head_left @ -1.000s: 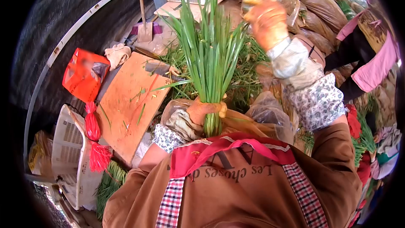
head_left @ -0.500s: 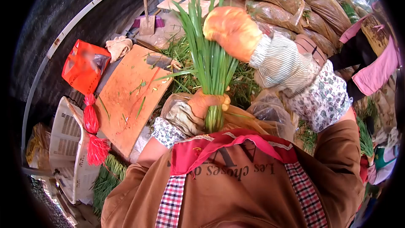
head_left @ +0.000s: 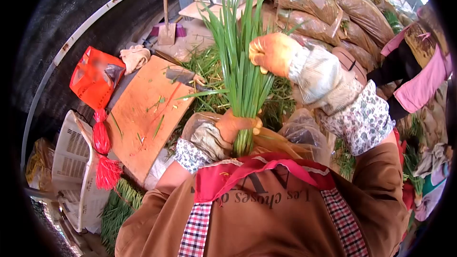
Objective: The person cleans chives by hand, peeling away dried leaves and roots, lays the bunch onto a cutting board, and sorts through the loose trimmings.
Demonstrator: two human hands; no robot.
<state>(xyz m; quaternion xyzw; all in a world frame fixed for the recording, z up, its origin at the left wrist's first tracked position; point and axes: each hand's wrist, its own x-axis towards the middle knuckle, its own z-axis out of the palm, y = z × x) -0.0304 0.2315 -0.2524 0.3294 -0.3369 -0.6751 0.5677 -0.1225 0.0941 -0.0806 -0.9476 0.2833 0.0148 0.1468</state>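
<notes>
A tall bunch of garlic chives (head_left: 245, 76) stands upright in front of my chest, its leaves fanning out at the top. My left hand (head_left: 235, 126), in an orange glove, wraps around the lower stalks. Beside the upper leaves, on their right edge, is my right hand (head_left: 273, 54), also gloved. Its fingers are curled closed; whatever they may grip is hidden. Below the bunch, loose green trimmings (head_left: 202, 69) lie in a heap, and a brownish plastic bag (head_left: 281, 143) sits close to my apron.
An orange-brown board (head_left: 143, 114) with leaf scraps lies to the left, a blade-like tool (head_left: 181, 74) on its corner. Nearby are a red bag (head_left: 95, 78), red ties (head_left: 102, 135) and a white crate (head_left: 74, 166). Filled plastic sacks (head_left: 309, 0) are piled at the back right.
My right hand has moved down and to the right, from over the upper leaves to their side. The leaf tops spread wider. My left hand keeps its hold, slightly lower.
</notes>
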